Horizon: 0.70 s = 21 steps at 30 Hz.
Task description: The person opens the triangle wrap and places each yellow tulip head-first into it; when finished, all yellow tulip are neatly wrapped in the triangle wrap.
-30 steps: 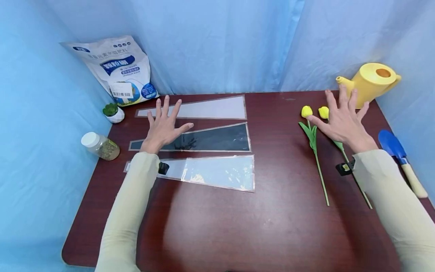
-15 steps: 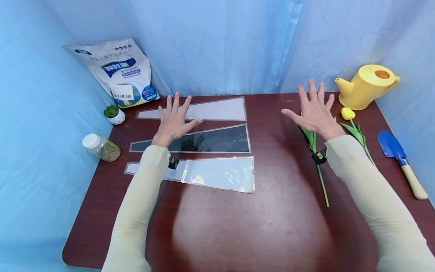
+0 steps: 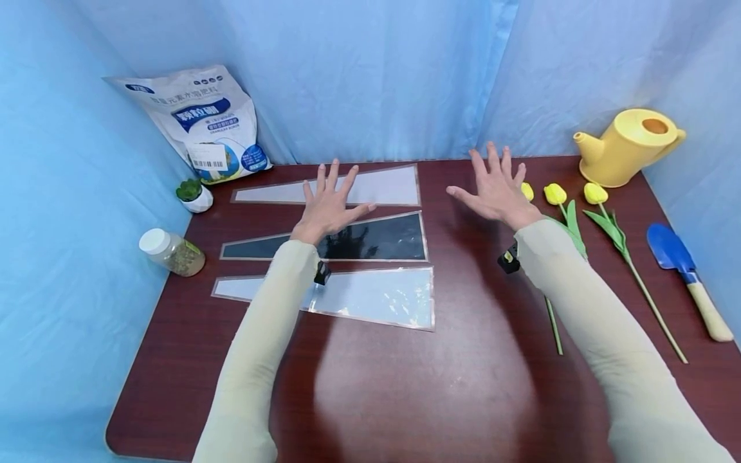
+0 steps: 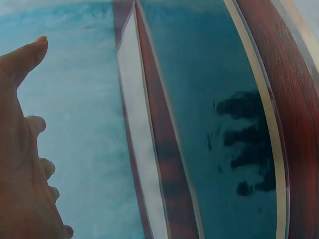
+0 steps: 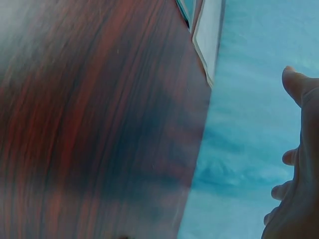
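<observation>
My left hand (image 3: 330,209) hovers with spread fingers over the tapered panels, near the dark one (image 3: 399,238). Behind it lies a white panel (image 3: 388,183), and in front a pale glossy one (image 3: 376,296). In the left wrist view the hand (image 4: 25,149) touches nothing, and the dark panel mirrors its fingers. My right hand (image 3: 498,193), also spread and holding nothing, is above the table between the panels and several yellow artificial tulips. One tulip (image 3: 595,193) lies fully exposed; my forearm partly covers another (image 3: 556,194). The right wrist view shows that hand (image 5: 294,164) with nothing in it.
A fertilizer bag (image 3: 202,125), a small potted succulent (image 3: 197,196) and a white-lidded jar (image 3: 184,256) stand at the left. On the right are a yellow watering can (image 3: 625,148) and a blue trowel (image 3: 668,247). Blue curtain (image 3: 370,77) surrounds the dark red table (image 3: 417,399).
Both hands have moved inward, the left to the right and the right to the left, fingers still spread. The right hand has passed off the tulips, uncovering the rightmost one. Objects stay put.
</observation>
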Available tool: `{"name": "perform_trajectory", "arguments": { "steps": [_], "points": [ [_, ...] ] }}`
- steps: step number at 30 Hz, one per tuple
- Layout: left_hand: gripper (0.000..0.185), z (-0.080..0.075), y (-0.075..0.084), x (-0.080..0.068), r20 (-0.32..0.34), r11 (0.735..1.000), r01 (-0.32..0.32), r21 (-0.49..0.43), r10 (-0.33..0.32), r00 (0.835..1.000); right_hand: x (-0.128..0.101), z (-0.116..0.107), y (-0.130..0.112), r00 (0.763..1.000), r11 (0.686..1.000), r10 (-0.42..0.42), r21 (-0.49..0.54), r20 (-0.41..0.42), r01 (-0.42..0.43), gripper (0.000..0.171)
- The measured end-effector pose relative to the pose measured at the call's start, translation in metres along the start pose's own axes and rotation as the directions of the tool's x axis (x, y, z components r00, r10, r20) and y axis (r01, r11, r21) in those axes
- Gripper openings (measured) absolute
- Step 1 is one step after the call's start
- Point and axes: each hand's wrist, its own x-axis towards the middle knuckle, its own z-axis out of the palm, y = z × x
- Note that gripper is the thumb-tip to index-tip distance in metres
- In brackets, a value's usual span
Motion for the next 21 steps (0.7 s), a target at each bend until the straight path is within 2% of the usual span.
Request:
{"name": "perform_trajectory", "arguments": {
  "steps": [7, 15, 21],
  "points": [
    [0.091, 0.012, 0.018, 0.010, 0.028, 1.000, -0.018, -0.013, 0.018, 0.999, 0.012, 0.016, -0.010, 0.999, 1.000, 0.000, 0.006, 0.052, -0.001, 0.102],
    [0.090, 0.025, 0.034, 0.020, 0.068, 0.999, -0.028, 0.023, 0.027, 0.997, 0.026, 0.032, -0.016, 0.996, 1.000, -0.005, 0.019, 0.083, 0.004, 0.098],
    [0.090, 0.035, 0.043, 0.026, 0.135, 0.999, -0.040, 0.016, 0.038, 0.990, 0.034, 0.043, -0.015, 0.990, 0.999, 0.021, 0.036, 0.141, -0.026, 0.095]
  ]
}}
